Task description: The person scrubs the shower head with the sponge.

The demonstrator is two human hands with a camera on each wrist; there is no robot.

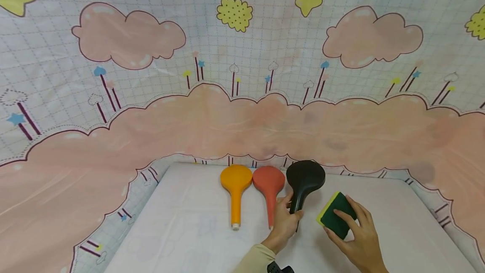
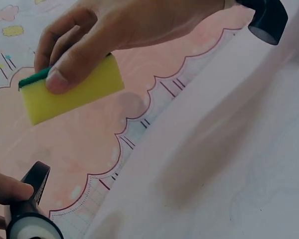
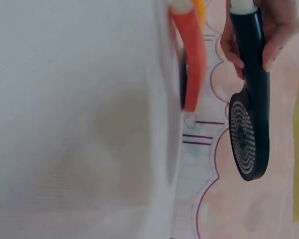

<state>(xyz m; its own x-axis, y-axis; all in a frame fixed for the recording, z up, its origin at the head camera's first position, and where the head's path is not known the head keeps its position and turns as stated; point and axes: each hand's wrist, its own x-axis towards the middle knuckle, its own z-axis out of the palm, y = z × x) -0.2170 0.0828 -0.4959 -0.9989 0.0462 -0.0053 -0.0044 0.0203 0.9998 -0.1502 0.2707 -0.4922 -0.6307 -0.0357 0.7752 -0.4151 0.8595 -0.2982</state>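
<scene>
A black shower head is gripped by its handle in my left hand, its back facing up in the head view. The right wrist view shows the spray face full of small holes and a white end on the handle. To the right, my right hand pinches a sponge between thumb and fingers, green scouring side toward the head camera. Its yellow side shows in the left wrist view, held above the table. Left of the black one lie a red shower head and a yellow shower head.
The white table ends just behind the shower heads. Beyond it hangs a cloth printed with pink clouds and stars. A black wrist strap sits on the left wrist by a light sleeve.
</scene>
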